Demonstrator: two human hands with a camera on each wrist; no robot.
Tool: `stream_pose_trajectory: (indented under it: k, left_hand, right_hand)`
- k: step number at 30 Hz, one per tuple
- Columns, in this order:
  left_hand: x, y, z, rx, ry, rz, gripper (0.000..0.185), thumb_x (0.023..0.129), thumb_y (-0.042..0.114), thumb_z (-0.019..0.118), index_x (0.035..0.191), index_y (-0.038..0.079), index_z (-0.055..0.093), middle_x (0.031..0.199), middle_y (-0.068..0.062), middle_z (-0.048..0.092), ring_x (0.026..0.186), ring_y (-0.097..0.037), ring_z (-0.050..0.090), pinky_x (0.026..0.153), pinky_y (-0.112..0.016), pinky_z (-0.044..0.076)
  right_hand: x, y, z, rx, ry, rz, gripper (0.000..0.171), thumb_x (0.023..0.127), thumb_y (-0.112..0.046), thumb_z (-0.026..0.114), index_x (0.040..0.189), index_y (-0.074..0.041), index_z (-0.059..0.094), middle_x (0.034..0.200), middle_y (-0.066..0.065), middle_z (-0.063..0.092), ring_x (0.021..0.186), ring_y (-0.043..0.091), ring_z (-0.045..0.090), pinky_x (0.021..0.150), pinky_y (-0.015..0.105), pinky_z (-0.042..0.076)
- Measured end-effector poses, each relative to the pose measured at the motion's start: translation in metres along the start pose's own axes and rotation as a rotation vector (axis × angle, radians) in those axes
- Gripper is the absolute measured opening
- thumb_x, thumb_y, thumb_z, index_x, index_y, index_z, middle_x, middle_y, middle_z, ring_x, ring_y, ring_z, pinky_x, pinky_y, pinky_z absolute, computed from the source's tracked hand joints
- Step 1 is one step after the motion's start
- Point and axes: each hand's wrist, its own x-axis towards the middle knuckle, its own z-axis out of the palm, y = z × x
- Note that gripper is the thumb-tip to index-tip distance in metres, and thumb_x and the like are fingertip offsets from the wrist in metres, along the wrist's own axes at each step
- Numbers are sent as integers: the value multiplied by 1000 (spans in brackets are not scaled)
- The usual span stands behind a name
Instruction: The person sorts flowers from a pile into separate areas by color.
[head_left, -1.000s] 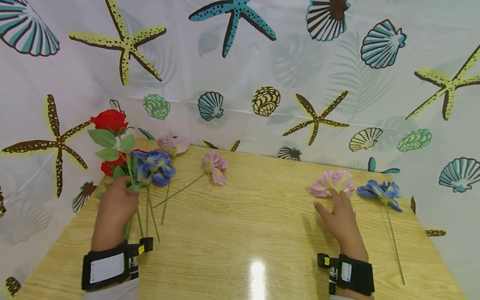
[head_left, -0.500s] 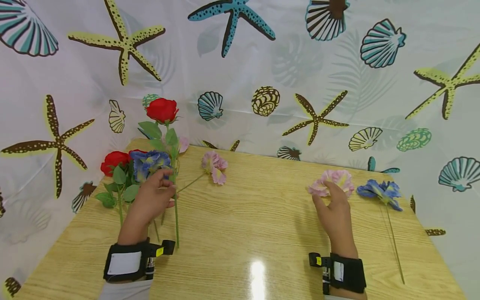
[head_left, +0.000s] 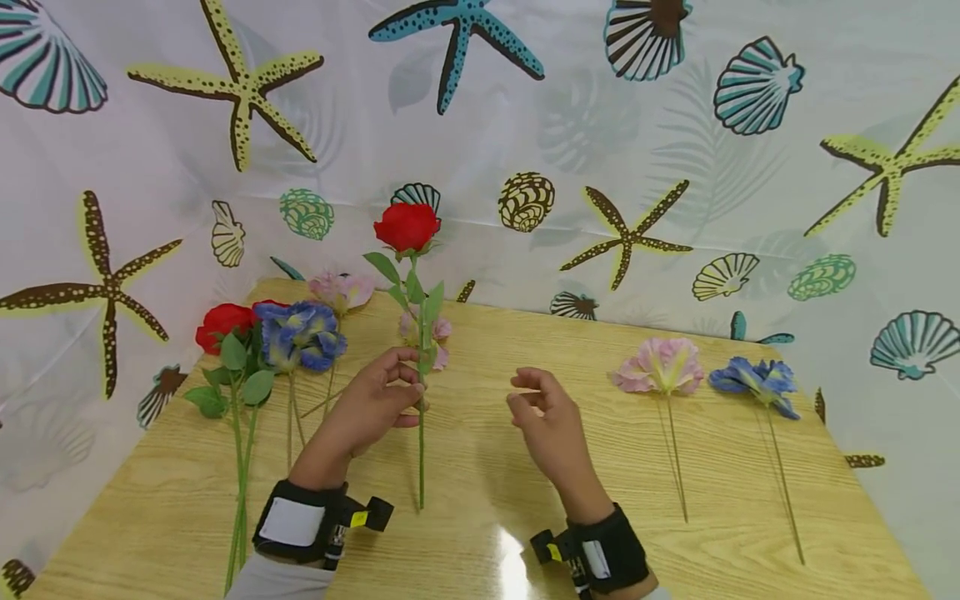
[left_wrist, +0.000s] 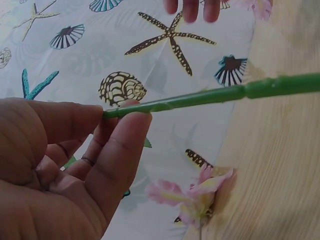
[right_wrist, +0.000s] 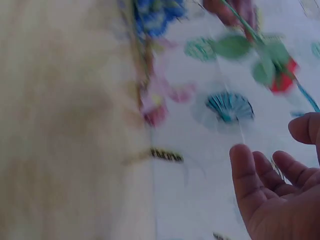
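My left hand pinches the green stem of a red rose between thumb and fingers. The rose stands upright above the table, its leaves just over the hand. In the left wrist view the stem runs off to the right from the fingertips. My right hand hovers to the right of the stem, fingers loosely bent and holding nothing. The right wrist view is blurred and shows that hand apart from the rose. Behind the held rose lies a pink flower, partly hidden.
On the left lie red roses, a blue flower and a pink flower. Another pink flower and a blue flower lie on the right of the wooden table. A patterned cloth hangs behind.
My left hand has carried the rose rightward from the left group to mid-table. My right hand has left the right-hand pink flower and moved left toward the rose.
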Motion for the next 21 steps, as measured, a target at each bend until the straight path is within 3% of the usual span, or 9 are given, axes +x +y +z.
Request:
stream_pose_trajectory:
  k: [6,13,17,21]
  left_hand:
    - [5,0,19,-86,3,39,44,101,4,54,143,7,41,109,-12,50,94,-25,63,76,-41,57]
    - [8,2,38,-160,74,107,38,101,1,53,137,5,46,105,-11,53,98,-29,65,78,-41,58]
    - [6,4,44,-136,135,135,33,101,0,54,132,7,49,104,-11,53,98,-29,66,78,-43,57]
    - [2,6,51,-34,174,177,32,101,3,54,133,7,49,105,-12,54,95,-27,66,78,-39,57]
  right_hand:
    - [-13,-2,37,-48,-137,-22,36,99,-13,60,134,-11,54,117,12,60,97,20,65,71,32,56]
    - [-21,-7,48,20,-184,-13,31,97,-8,57,128,-7,56,109,9,60,94,20,66,71,30,56]
    - [-24,-9,49,-36,-159,-62,24,96,-8,63,120,-6,61,103,8,64,93,20,66,71,27,54]
    - [-25,-9,49,-75,-163,-111,19,95,-5,65,114,-6,64,99,7,65,90,21,65,69,26,54]
